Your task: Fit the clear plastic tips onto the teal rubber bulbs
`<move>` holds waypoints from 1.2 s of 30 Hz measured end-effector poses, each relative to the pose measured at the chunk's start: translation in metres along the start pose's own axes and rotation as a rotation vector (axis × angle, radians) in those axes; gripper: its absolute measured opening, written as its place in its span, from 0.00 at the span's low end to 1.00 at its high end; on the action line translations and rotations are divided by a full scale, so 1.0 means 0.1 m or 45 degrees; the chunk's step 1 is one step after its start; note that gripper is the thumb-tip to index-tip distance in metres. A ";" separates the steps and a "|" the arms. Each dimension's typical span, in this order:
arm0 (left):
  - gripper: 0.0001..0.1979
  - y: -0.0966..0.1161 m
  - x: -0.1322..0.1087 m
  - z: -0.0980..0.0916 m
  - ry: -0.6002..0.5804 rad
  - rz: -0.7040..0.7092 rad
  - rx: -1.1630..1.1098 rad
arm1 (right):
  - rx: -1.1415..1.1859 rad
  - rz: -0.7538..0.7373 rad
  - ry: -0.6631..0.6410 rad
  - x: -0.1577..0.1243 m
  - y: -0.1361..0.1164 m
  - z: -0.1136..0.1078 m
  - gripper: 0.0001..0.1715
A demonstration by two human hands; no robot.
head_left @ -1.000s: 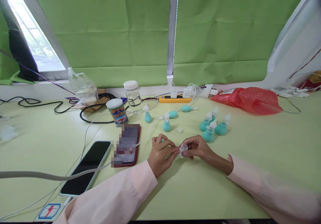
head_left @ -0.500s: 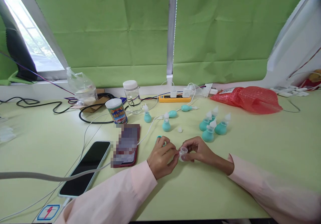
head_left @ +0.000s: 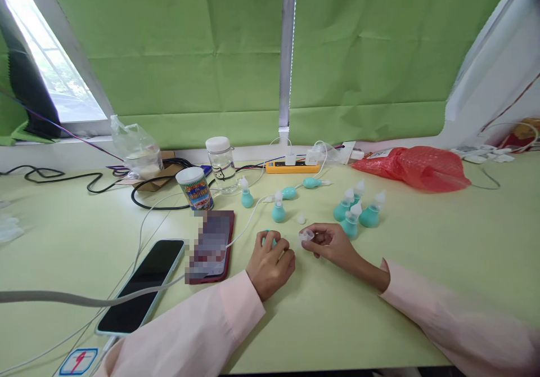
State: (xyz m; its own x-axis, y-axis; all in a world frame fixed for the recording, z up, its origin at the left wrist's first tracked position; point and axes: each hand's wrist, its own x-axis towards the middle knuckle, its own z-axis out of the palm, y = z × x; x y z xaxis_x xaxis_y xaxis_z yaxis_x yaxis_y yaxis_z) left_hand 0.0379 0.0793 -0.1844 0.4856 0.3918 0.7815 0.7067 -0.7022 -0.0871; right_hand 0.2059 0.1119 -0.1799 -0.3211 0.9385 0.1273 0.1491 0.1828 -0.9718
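My left hand (head_left: 270,259) rests on the green table, fingers curled round a teal rubber bulb (head_left: 267,239) that mostly hides beneath them. My right hand (head_left: 329,243) pinches a small clear plastic cap (head_left: 306,236) between thumb and fingertips, just to the right of the left hand and apart from it. A group of teal bulbs with white tips (head_left: 354,211) stands just beyond the right hand. One more bulb (head_left: 278,210) and a loose white tip (head_left: 301,219) lie beyond the gap between my hands.
Two phones lie at the left, one dark (head_left: 143,284), one in a red case (head_left: 212,245), with white cables across them. A printed can (head_left: 194,188), a clear jar (head_left: 220,163), a yellow power strip (head_left: 292,167) and a red plastic bag (head_left: 415,166) sit further back.
My hands have drawn apart. The right hand carried the clear cap up and away, and the left hand let go of it and curled over the teal bulb.
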 end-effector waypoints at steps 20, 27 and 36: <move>0.08 -0.05 -0.05 0.08 -0.313 -0.208 0.372 | -0.764 -0.282 0.089 0.18 0.27 0.03 0.16; 0.14 -0.11 0.03 0.00 -0.287 -0.367 0.229 | -0.718 -0.341 0.147 0.13 0.25 0.03 0.22; 0.21 -0.18 0.00 0.05 -0.281 -0.631 -0.261 | -0.894 -0.684 0.414 0.25 -0.04 -0.01 0.25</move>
State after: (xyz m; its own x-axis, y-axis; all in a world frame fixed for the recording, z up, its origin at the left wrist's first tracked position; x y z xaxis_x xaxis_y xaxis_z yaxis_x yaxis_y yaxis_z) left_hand 0.0278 0.0946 -0.1863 0.2336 0.8022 0.5495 0.7738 -0.4956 0.3946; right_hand 0.1982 0.1346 -0.1726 -0.2496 0.6936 0.6757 0.6207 0.6502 -0.4382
